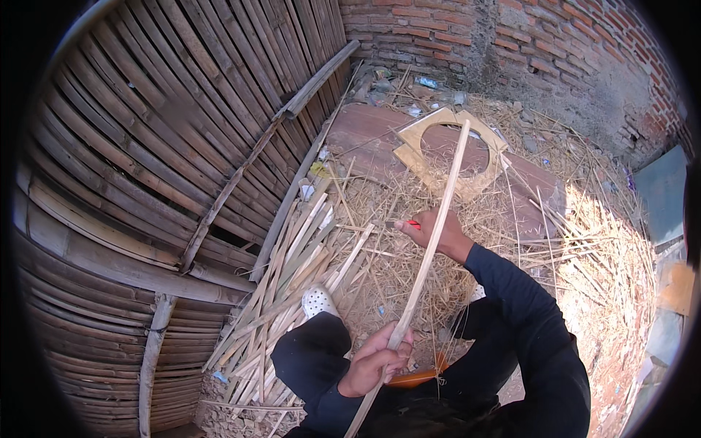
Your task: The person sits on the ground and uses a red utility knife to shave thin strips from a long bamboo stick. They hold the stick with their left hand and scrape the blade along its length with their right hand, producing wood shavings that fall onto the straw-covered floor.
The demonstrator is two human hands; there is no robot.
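A long, pale bamboo strip (447, 197) runs slantwise from my lap up and away from me. My left hand (376, 358) is closed around its lower part, close to my knees. Farther along, my right hand (438, 232) is closed on a red-handled tool (414, 224) beside the strip. Only a bit of red shows between the fingers, and the strip crosses in front of this hand. I cannot make out the tool's blade or working end. Past the strip's far end lies a flat wooden board (412, 139) with a large round hole.
Split bamboo strips (281, 292) are heaped at left by my white clog (318, 301). Thin shavings (467, 266) litter the ground. A reddish-brown panel (365, 139) lies under the holed board. A bamboo wall (146, 146) stands left, a brick wall (562, 51) behind. Something curved and orange (416, 380) shows below me.
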